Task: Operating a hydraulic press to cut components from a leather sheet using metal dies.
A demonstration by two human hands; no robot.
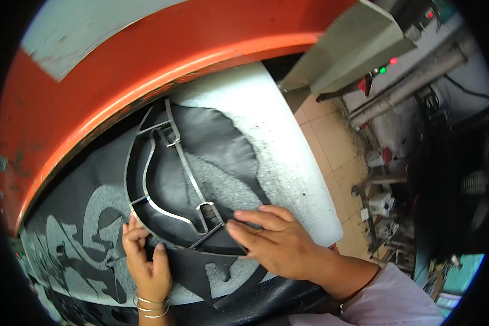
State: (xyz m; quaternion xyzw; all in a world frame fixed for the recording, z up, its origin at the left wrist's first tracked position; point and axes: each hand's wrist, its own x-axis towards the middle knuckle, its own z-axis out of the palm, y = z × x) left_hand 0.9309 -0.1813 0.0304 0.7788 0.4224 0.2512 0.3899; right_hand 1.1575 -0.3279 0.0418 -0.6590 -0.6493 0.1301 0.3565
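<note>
A half-moon metal cutting die (190,179), with curved inner strips and crossbars, lies on black sheet material that looks like leather (223,133). My left hand (146,266), with bracelets at the wrist, is at the die's near curved edge. Its fingertips touch the outer wall, and the thumb is held apart from them. My right hand (274,239) closes over the die's right corner, fingers reaching along the straight side; part of that corner is hidden beneath the hand. Shaped holes in the black sheet reveal the pale grey speckled board (106,204) underneath.
The orange press head (163,70) arches across the far side, just beyond the die. White board surface (293,157) extends to the right. A grey metal plate (348,49) juts out at upper right. Tiled floor (331,152) and cluttered equipment (386,206) lie farther right.
</note>
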